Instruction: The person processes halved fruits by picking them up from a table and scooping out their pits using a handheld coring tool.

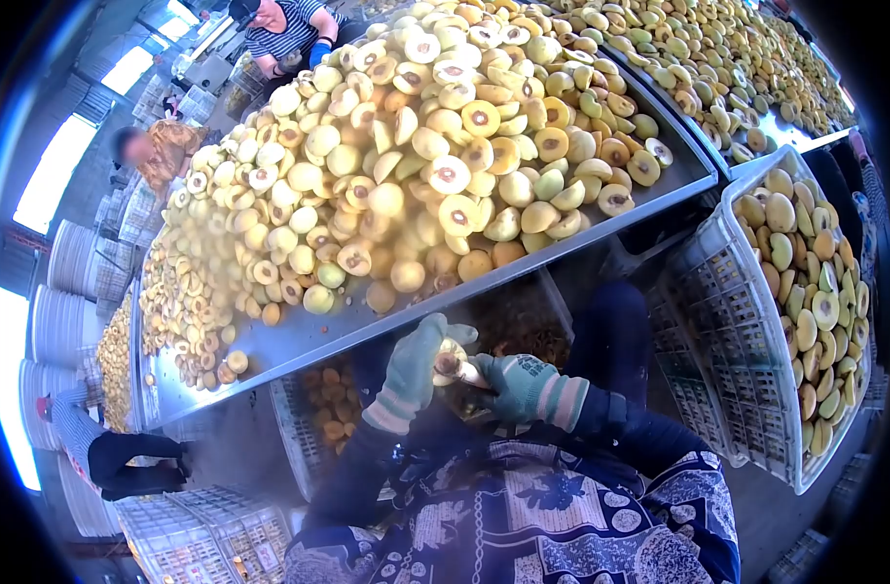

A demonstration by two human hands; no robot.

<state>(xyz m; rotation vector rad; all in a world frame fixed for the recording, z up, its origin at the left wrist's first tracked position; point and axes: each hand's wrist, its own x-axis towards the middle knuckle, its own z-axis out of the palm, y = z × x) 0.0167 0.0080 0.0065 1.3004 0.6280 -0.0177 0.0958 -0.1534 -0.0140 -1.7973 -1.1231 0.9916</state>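
Both my hands wear grey-green knit gloves with pinkish-white striped cuffs. My left hand (416, 368) is closed on a pale halved fruit (449, 359), its cut face showing a brown centre. Wrapped round the handle of a small tool (474, 375) is my right hand (525, 385); the tool's tip touches the fruit and its shape is mostly hidden. The hands are together just below the near edge of a metal table (343, 336), which bears a large heap of halved yellow fruit (386, 200).
A white crate (722, 292) of fruit halves stands at the right. Lower crates with fruit (333, 401) are beneath my hands. Another heaped table (785, 127) is at the upper right. A person (289, 34) works across the heap; others (158, 151) are at the left.
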